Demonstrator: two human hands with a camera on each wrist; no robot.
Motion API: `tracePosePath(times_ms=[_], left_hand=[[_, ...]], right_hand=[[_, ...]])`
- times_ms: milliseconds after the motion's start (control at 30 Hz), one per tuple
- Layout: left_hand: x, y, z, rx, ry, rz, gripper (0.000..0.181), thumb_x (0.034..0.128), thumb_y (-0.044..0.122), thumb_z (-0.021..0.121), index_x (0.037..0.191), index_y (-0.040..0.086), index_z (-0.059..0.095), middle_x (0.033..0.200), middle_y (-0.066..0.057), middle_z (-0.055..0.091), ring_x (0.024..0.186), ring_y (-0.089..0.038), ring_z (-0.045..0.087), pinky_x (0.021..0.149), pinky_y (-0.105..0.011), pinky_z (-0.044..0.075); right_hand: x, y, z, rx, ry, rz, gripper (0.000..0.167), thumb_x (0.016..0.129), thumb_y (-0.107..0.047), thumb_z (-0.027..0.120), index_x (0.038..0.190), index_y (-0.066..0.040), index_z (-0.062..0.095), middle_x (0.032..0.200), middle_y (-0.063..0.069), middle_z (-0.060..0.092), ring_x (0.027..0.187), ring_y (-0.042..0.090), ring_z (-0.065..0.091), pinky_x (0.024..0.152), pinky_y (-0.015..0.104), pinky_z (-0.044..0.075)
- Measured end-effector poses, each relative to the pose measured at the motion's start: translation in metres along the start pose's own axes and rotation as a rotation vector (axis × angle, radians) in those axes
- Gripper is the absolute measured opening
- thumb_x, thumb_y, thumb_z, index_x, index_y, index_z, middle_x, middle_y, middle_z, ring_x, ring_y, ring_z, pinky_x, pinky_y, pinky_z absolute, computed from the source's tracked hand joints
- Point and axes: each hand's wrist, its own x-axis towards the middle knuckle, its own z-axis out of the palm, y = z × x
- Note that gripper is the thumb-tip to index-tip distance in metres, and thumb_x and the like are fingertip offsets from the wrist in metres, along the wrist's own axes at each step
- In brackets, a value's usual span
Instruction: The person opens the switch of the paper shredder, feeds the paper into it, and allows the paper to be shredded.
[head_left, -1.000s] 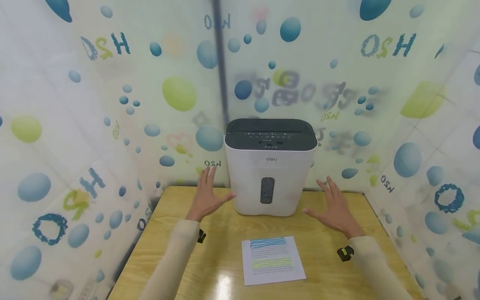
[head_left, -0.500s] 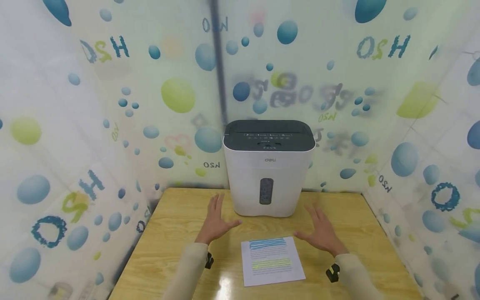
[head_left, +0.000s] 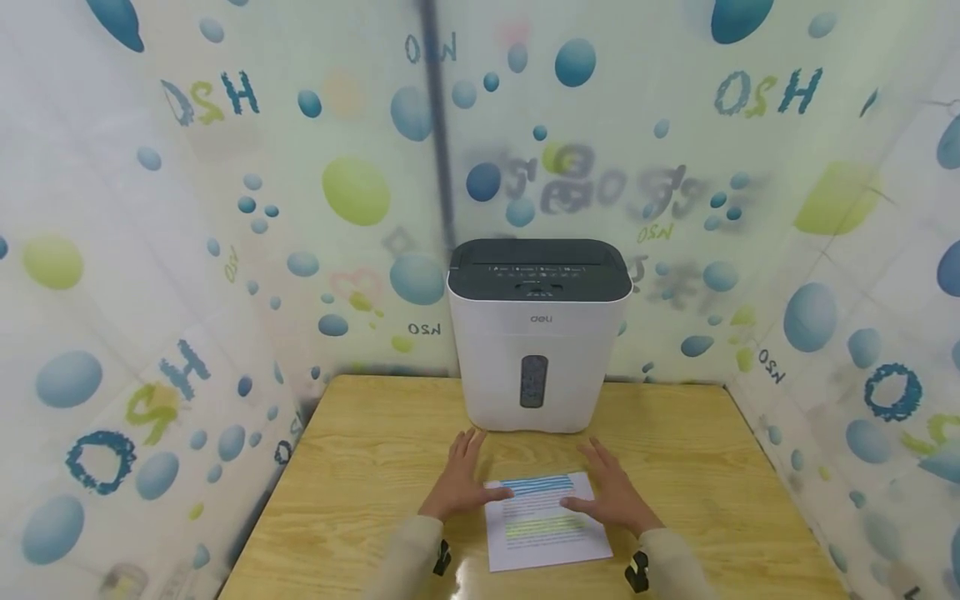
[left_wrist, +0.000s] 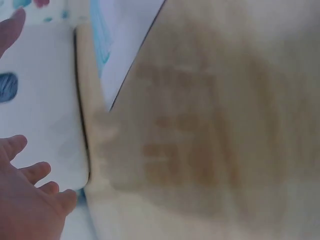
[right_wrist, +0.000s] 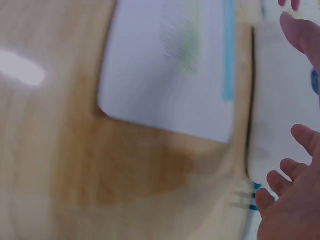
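Note:
A sheet or thin stack of printed paper (head_left: 536, 546) lies on the wooden table, with blue lines at its top and a yellow highlighted block lower down. My left hand (head_left: 459, 483) is over its left edge, fingers spread and thumb pointing inward. On the other side my right hand (head_left: 613, 493) hovers by the right edge, its thumb over the page. Both hands look raised above the paper in the wrist views and hold nothing. Behind them stands a white paper shredder (head_left: 491, 358) with a dark grey top (head_left: 540, 271) and a small window in front.
The wooden table (head_left: 360, 450) reaches back to a patterned curtain (head_left: 360, 275) printed with blue and green drops. More curtain encloses the left and right sides. The shredder stands at the table's back edge, close to the curtain.
Both hands have come down and inward, from beside the shredder to either side of the paper. The paper and the shredder have stayed in place.

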Motion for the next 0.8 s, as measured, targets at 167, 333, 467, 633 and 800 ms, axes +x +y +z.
tracePosePath(times_ms=[167,333,467,633,800], left_hand=[[-0.007,0.005,0.018,0.003,-0.096,0.021,0.122,0.0686,0.06,0.09,0.162,0.013,0.027,0.17,-0.02,0.018,0.158,-0.045,0.011,0.114,-0.067,0.036],[-0.013,0.008,0.031,0.072,-0.143,0.027,0.119,0.0662,0.056,0.093,0.16,0.016,0.032,0.17,-0.019,0.021,0.158,-0.043,0.015,0.116,-0.065,0.035],[-0.018,0.007,0.038,0.087,-0.149,0.015,0.111,0.0668,0.05,0.094,0.157,0.017,0.04,0.169,-0.016,0.025,0.157,-0.041,0.019,0.118,-0.061,0.034],[-0.022,0.003,0.041,0.088,-0.116,0.052,0.093,0.0747,0.039,0.091,0.151,0.007,0.048,0.164,-0.018,0.034,0.153,-0.041,0.03,0.12,-0.056,0.034],[-0.024,0.0,0.043,0.097,-0.084,0.076,0.083,0.0802,0.034,0.087,0.147,0.0,0.052,0.162,-0.019,0.039,0.151,-0.04,0.034,0.121,-0.052,0.034]], right_hand=[[-0.002,0.002,0.018,0.017,-0.04,0.01,0.112,0.073,-0.06,0.086,0.159,-0.01,0.036,0.17,0.019,0.02,0.152,0.048,0.028,0.116,0.07,0.031],[-0.007,0.002,0.029,0.009,-0.082,0.026,0.11,0.073,-0.059,0.086,0.158,-0.009,0.038,0.169,0.018,0.025,0.152,0.046,0.03,0.119,0.065,0.03],[-0.011,0.003,0.035,-0.003,-0.062,0.016,0.105,0.073,-0.058,0.086,0.155,-0.008,0.043,0.167,0.019,0.03,0.151,0.045,0.033,0.119,0.064,0.032],[-0.013,0.001,0.042,0.017,-0.026,0.055,0.1,0.075,-0.058,0.085,0.153,-0.01,0.046,0.167,0.016,0.031,0.153,0.042,0.031,0.12,0.064,0.03],[-0.012,0.0,0.049,0.001,-0.001,0.093,0.099,0.076,-0.059,0.084,0.153,-0.008,0.046,0.167,0.014,0.032,0.154,0.04,0.03,0.121,0.061,0.031]])
